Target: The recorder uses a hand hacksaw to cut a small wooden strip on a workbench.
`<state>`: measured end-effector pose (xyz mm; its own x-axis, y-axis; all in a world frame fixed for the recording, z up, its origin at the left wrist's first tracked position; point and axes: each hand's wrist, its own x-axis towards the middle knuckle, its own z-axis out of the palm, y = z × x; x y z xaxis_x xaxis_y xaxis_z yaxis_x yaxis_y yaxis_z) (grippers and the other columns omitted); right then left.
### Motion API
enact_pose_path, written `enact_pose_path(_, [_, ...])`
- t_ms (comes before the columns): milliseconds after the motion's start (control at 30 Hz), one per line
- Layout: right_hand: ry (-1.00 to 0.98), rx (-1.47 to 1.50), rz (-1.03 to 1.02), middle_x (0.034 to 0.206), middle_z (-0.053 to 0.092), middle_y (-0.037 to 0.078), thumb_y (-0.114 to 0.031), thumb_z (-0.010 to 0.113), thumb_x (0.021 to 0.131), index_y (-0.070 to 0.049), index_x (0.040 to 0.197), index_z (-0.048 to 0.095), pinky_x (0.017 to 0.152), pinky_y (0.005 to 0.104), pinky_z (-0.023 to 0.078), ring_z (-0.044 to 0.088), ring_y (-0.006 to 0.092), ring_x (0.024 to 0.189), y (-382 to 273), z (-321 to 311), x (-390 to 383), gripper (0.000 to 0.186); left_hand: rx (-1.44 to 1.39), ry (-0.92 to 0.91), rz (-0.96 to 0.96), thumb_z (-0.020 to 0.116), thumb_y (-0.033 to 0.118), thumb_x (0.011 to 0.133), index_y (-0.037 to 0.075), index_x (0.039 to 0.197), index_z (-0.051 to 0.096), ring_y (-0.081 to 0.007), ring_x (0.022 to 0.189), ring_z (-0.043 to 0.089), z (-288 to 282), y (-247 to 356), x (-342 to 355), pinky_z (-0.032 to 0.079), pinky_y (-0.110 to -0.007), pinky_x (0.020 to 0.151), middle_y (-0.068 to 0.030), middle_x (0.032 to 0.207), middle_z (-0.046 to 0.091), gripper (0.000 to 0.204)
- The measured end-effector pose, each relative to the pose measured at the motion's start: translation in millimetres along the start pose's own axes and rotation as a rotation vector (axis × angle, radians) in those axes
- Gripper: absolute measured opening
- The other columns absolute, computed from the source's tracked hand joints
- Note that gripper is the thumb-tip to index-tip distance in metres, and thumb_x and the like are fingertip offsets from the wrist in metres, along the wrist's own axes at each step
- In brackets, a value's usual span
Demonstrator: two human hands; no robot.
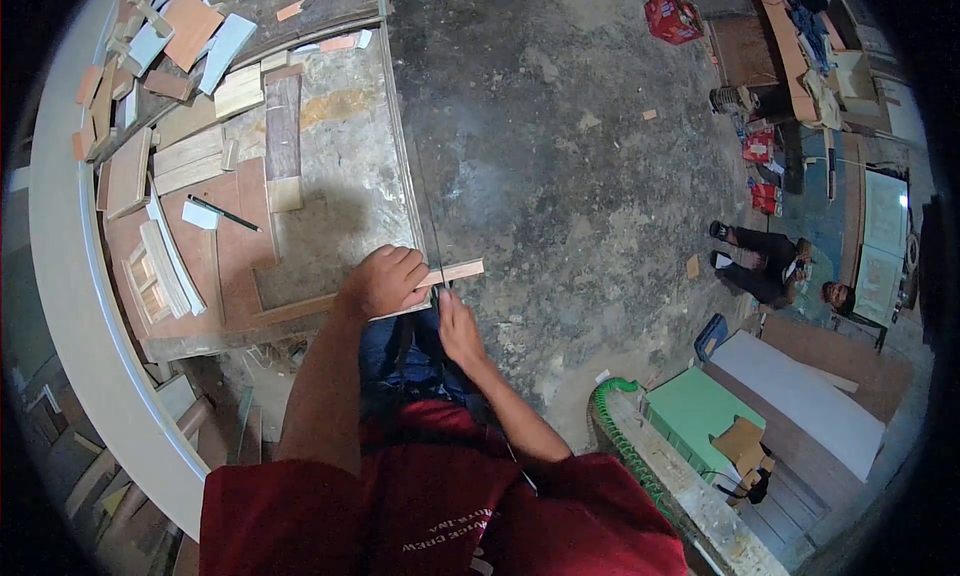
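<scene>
Near the front right corner of the workbench (345, 216), my left hand (385, 284) is closed on a light wooden strip (460, 269), pressing it at the edge; the strip sticks out past the bench. My right hand (458, 326) grips the dark handle of a thin long tool, seen edge-on and looking like a hand saw (441, 271), which crosses the strip just right of my left fingers. Left of my hands lie a pencil (230, 213), a small white piece (199, 215) and a small wooden frame (153, 268).
Several wood and board offcuts (192, 31) cover the bench's back. At right, another person (760, 276) reclines beside a glass-like panel (880, 246). A red box (672, 18) is on the concrete floor. At lower right are a green coiled hose (610, 416) and boards (800, 396).
</scene>
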<state>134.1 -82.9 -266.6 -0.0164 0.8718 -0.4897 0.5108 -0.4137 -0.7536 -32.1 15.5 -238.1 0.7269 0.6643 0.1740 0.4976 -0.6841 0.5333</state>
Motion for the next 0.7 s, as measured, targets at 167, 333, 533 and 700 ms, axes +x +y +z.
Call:
enact_pose_path(167, [0.054,-0.076,-0.063,0.089,0.057,0.031,-0.027,0.033,0.098,0.000,0.102,0.053,0.070,0.0557,0.042,0.053,0.0503,0.085,26.8,2.4,-36.0,0.034,-0.002,-0.011,-0.004,0.068,0.022,0.070,0.005,0.078,0.054,-0.0253,0.075,0.054,-1.2,-2.5,-0.6,0.044,-0.036,0.067,-0.0090,0.076,0.050,0.022])
enact_pose_path(333, [-0.109,-0.167,0.098,0.089,0.058,0.032,-0.026,0.033,0.098,0.002,0.105,0.053,0.072,0.0554,0.042,0.053,0.0505,0.086,29.9,-1.2,-32.5,0.036,0.002,-0.026,-0.008,0.067,0.021,0.070,0.005,0.077,0.053,-0.0259,0.075,0.054,-1.8,-0.6,-0.6,0.043,-0.036,0.068,-0.0096,0.076,0.049,0.022])
enact_pose_path(533, [-0.005,-0.003,-0.004,0.095,0.059,0.030,-0.028,0.033,0.098,0.003,0.108,0.053,0.076,0.0542,0.043,0.053,0.0504,0.091,2.8,-4.3,-17.0,0.039,0.002,-0.006,0.013,0.068,0.022,0.070,0.005,0.077,0.053,-0.0264,0.075,0.053,0.6,-1.7,0.1,0.043,-0.036,0.068,-0.0094,0.076,0.049,0.023])
enact_pose_path(700, [-0.015,-0.196,0.177,0.096,0.058,0.030,-0.028,0.030,0.098,0.001,0.104,0.054,0.076,0.0534,0.043,0.053,0.0498,0.090,49.7,3.0,-83.0,0.038,0.064,-0.085,0.005,0.064,0.027,0.074,0.008,0.079,0.054,-0.0223,0.078,0.054,0.2,-1.3,-0.1,0.042,-0.034,0.071,-0.0072,0.081,0.051,0.022])
